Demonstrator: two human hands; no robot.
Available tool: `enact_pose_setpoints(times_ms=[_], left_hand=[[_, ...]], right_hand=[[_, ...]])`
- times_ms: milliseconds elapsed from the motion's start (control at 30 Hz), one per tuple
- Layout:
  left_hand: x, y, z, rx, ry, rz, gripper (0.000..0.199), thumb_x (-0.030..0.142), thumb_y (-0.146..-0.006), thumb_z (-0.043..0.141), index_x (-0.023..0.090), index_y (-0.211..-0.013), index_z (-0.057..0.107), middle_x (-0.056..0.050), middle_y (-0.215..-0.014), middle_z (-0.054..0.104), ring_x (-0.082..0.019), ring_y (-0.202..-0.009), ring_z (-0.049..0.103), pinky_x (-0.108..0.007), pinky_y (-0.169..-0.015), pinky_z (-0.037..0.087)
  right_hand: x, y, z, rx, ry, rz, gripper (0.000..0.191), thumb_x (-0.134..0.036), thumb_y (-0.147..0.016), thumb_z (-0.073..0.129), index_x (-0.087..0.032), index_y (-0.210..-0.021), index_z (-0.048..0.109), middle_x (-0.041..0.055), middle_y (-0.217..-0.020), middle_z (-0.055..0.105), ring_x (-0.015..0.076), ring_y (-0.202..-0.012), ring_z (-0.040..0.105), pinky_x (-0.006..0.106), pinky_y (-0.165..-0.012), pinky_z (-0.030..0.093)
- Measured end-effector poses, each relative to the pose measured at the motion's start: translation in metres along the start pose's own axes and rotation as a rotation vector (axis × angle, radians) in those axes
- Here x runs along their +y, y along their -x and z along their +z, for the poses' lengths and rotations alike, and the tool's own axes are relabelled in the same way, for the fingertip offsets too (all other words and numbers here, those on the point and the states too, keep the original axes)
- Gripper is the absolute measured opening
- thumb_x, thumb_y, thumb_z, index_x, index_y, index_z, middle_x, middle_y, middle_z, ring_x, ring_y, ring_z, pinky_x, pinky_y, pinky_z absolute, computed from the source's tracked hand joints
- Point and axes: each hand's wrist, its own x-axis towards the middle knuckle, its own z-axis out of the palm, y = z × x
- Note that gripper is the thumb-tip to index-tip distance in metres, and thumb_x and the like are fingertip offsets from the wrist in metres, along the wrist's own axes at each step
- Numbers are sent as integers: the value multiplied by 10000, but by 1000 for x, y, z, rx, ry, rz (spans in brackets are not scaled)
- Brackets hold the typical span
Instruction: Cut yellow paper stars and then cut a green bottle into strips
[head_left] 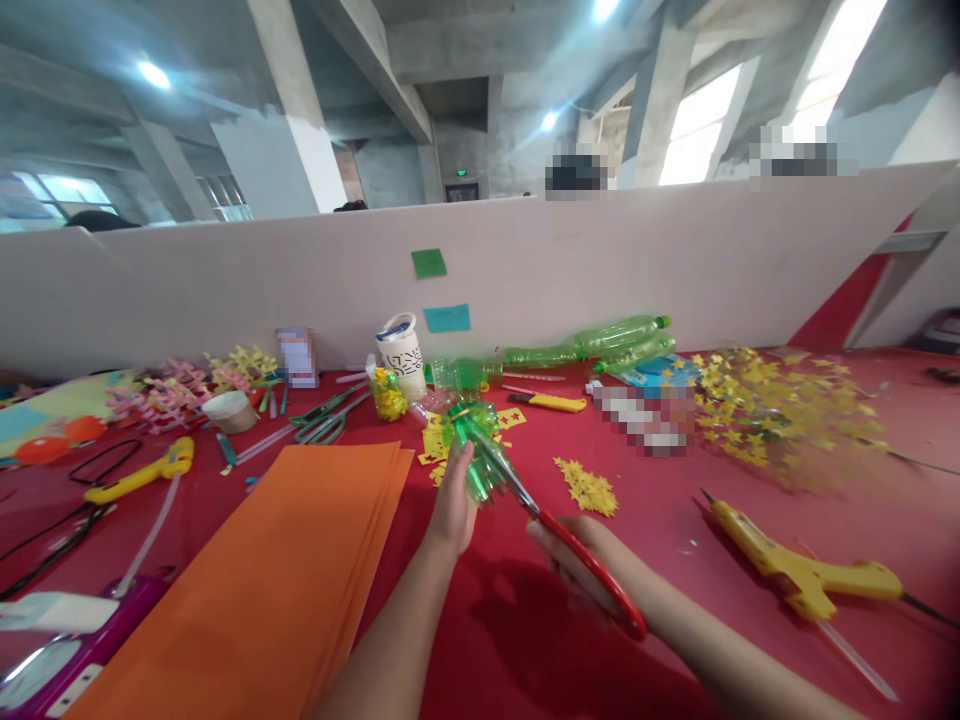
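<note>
My left hand (pixel 452 498) grips a cut piece of green plastic bottle (pixel 484 470) above the middle of the red table. Red-handled scissors (pixel 570 545) are in my right hand (pixel 581 555), their blades pointing up and left and lying against the green plastic. Whether the blades are parted, I cannot tell. Yellow punched scraps (pixel 512 418) lie behind the bottle piece. To the right of it rests a small heap of yellow stars (pixel 586 487).
Orange sheets (pixel 277 560) lie at left. Yellow glue guns (pixel 802 565) (pixel 146 475) sit on both sides. Behind are a box cutter (pixel 551 402), green bottles (pixel 615 340), a white cup (pixel 403 358) and grey scissors (pixel 330 418). Yellow star sprays (pixel 757 410) stand at right before a white partition (pixel 300 265).
</note>
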Motion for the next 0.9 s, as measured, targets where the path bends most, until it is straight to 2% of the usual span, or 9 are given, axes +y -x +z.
enact_pose_setpoints(times_ms=[200,367,533,733,900], left_hand=[[1,0,-1,11,1,-13,360,430,-798,673,298,-1129,626,-13,-1098,664,-208,-1060,612,-295,-838,510],[-1,1,-1,12,-4,1,399,423,-805,669,298,-1178,603,-18,-1217,631,-214,-1182,547,-304,-928,464],[-7,5,5,-45,22,-7,472,402,-815,665,301,-1262,552,-34,-1226,619,-225,-1172,547,-326,-944,444],[-7,7,8,-55,27,-11,465,402,-817,666,293,-1257,562,-23,-1107,645,-198,-1031,596,-314,-896,458],[-7,6,7,-53,40,-18,455,395,-827,656,290,-1259,558,-38,-1179,623,-216,-1129,555,-310,-912,447]], right_hand=[[1,1,2,16,17,17,545,-715,-786,505,-201,-613,445,-62,-364,396,94,-269,408,182,-273,280],[2,-1,2,-12,-78,-38,535,-704,-775,530,-201,-618,436,-90,-336,360,66,-262,356,190,-348,344],[2,-1,1,-12,-153,-55,491,-658,-813,515,-193,-664,465,-109,-331,354,54,-258,339,203,-412,398],[0,0,3,41,-79,-23,505,-674,-785,538,-200,-639,441,-81,-378,400,69,-268,360,182,-284,274],[-3,1,5,66,-55,21,528,-688,-764,558,-201,-609,426,-71,-392,391,91,-306,434,173,-266,276]])
